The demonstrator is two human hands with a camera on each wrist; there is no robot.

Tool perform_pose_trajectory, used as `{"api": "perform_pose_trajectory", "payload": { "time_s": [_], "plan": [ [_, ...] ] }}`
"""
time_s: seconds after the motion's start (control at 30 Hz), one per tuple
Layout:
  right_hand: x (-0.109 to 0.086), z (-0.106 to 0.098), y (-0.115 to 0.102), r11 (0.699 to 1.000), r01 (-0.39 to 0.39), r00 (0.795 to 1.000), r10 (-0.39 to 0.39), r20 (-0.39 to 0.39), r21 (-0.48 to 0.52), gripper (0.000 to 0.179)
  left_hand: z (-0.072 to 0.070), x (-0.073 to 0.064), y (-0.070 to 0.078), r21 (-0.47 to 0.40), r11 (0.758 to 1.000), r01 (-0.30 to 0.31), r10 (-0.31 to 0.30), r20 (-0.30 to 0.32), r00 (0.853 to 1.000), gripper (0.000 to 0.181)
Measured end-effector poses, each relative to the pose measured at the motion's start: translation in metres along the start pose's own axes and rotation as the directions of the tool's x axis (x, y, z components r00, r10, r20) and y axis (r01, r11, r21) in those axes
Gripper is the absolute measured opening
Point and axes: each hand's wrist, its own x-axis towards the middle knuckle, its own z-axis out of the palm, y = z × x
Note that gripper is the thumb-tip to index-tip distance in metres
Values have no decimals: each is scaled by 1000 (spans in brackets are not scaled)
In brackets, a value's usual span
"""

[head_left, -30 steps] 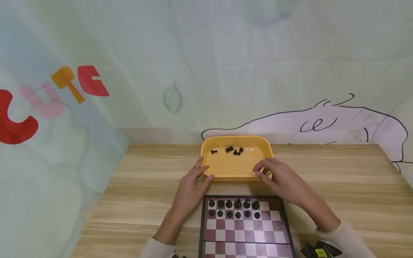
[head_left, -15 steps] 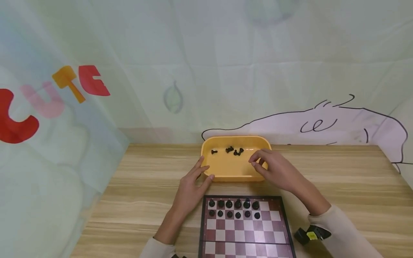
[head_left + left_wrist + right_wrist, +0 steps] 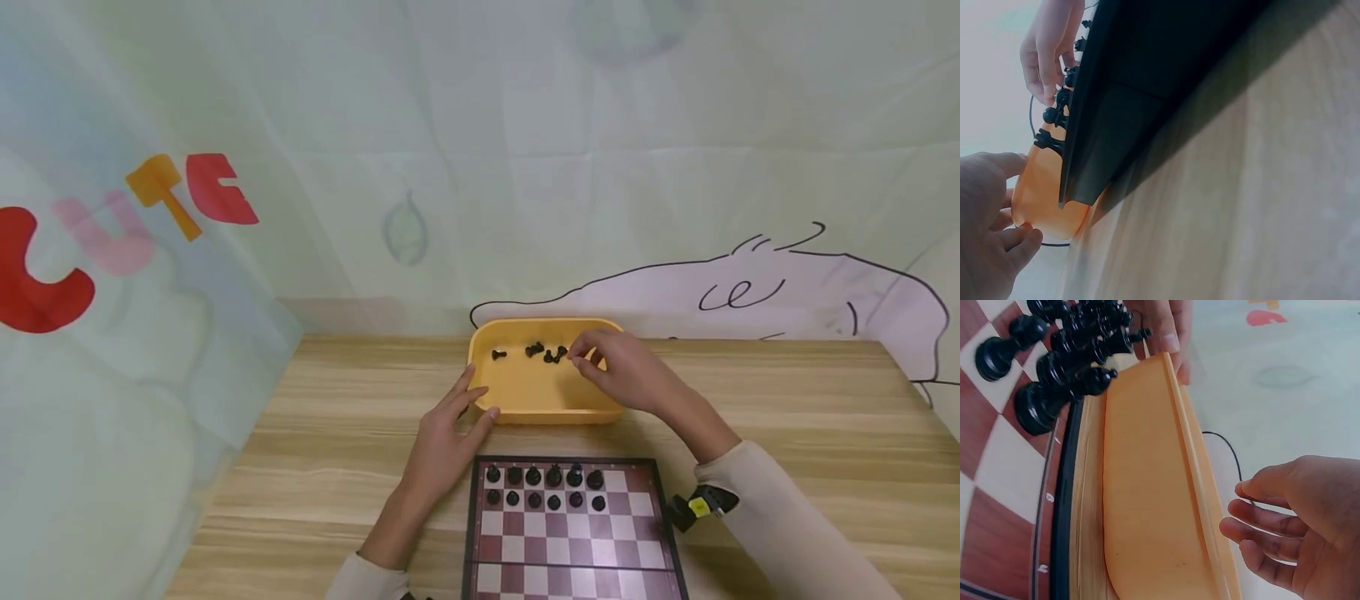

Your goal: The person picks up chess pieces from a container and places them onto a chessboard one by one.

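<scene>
A yellow plastic tray (image 3: 555, 417) stands at the back of the table, with several small black chess pieces (image 3: 534, 350) lying in it. My left hand (image 3: 442, 437) holds its front left corner, fingers over the rim and thumb at the front wall. Over the tray's right side hovers my right hand (image 3: 630, 371), its fingertips close beside the rightmost loose pieces. In the right wrist view its fingers (image 3: 1266, 519) are loosely bent, with nothing between them. Nearer me, a chessboard (image 3: 555, 550) carries two rows of black pieces (image 3: 553, 476) along its far edge.
The wooden table (image 3: 352, 392) ends at a printed curtain (image 3: 420, 167) right behind the tray. The standing chess pieces (image 3: 1047, 394) are close to the tray's front wall. A black wrist strap (image 3: 701, 507) on the right sleeve hangs beside the board's right edge.
My right hand has moved left and farther back, from the tray's front right rim to the loose pieces. The left hand has stayed on the tray's corner.
</scene>
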Motion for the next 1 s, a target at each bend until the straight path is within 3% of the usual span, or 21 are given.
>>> {"api": "perform_pose_trajectory", "payload": {
  "time_s": [0.53, 1.0],
  "plan": [
    [42, 15, 16, 997, -64, 996, 61, 69, 44, 17, -3, 0, -2, 18, 1000, 1, -1, 5, 1000, 46],
    [63, 31, 19, 988, -77, 987, 94, 127, -138, 20, -3, -1, -2, 21, 1000, -18, 18, 0, 1000, 45]
  ]
}}
